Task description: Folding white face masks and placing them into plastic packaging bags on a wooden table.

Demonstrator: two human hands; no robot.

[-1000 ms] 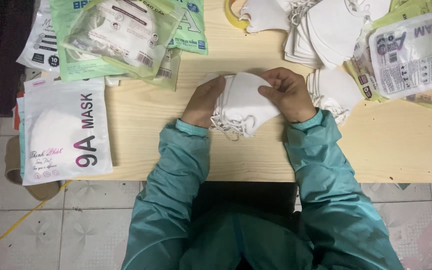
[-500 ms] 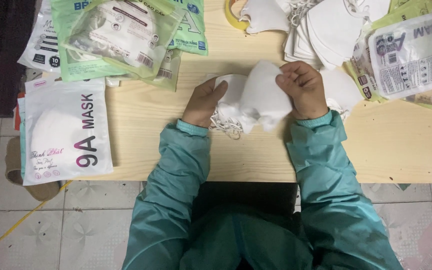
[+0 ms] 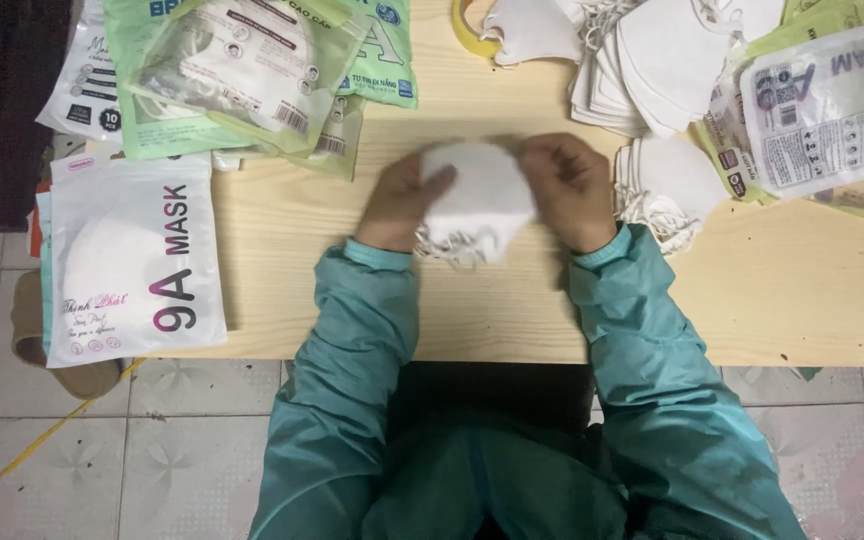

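Right hand (image 3: 574,190) lowered, levelling the white masks (image 3: 477,200) between both hands

White mask stack (image 3: 479,200) between hands

White masks (image 3: 477,195), teal sleeves (image 3: 367,320), pale wood table (image 3: 282,230)

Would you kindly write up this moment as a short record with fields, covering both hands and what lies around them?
Left hand: left hand grips the left edge of a stack of white masks
Right hand: right hand grips the stack's right edge
Surface: wooden table
Left of the hands: white mask pouch, green mask pouches
Right of the hands: loose white masks, printed mask packet
Clothing: teal sleeves
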